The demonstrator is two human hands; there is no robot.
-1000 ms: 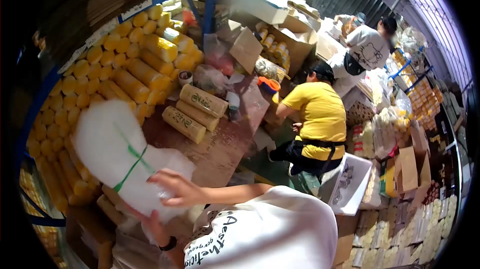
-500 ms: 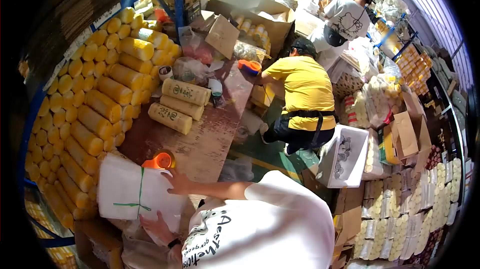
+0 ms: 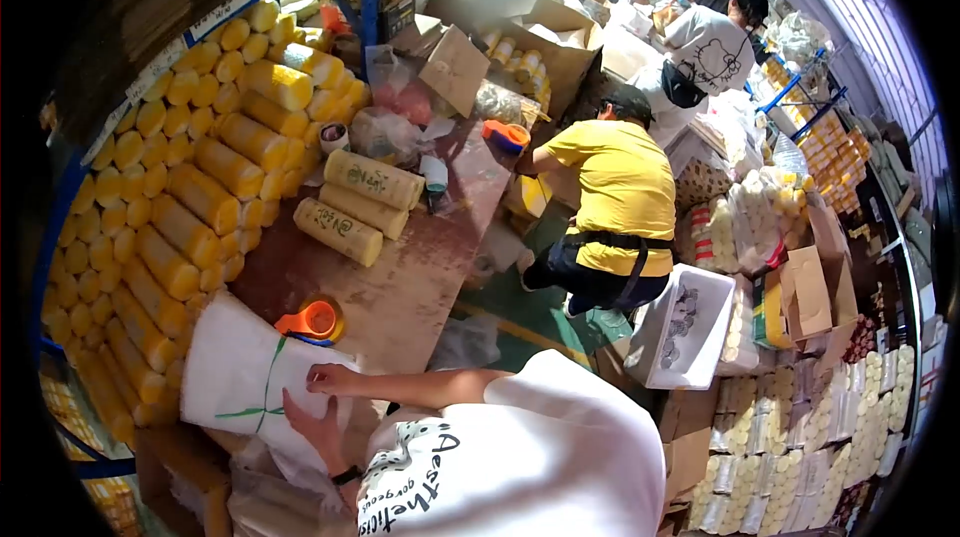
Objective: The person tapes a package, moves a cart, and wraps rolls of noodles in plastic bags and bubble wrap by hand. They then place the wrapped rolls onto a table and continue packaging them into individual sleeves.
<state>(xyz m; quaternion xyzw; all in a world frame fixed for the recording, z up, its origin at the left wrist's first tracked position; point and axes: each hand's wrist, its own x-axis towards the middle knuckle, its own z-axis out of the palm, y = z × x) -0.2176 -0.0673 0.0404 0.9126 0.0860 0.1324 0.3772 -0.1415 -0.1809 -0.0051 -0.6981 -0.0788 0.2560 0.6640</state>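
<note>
A white bundle of soft sheets or bags [image 3: 225, 362], tied crosswise with green string [image 3: 268, 382], lies at the near end of the table. My left hand [image 3: 318, 429], with a black band at the wrist, rests on the bundle's near side with fingers stretched out. Just above it, my right hand [image 3: 335, 379] is over the bundle's right part, its fingers curled together; whatever they may hold is too small to make out. Behind the bundle is an orange tape dispenser [image 3: 312, 319].
Yellow-wrapped rolls [image 3: 200, 197] fill the left rack. Three pale rolls with dark writing [image 3: 360, 199] lie on the table [image 3: 400, 287]. A person in a yellow shirt [image 3: 620, 187] crouches beside it, near a white foam box [image 3: 665, 367]. Another person [image 3: 705, 47] is farther back.
My right hand has moved from the bundle's edge onto its top, and its fingers have curled in. The bundle has shifted slightly left in view, and my left hand stays against it.
</note>
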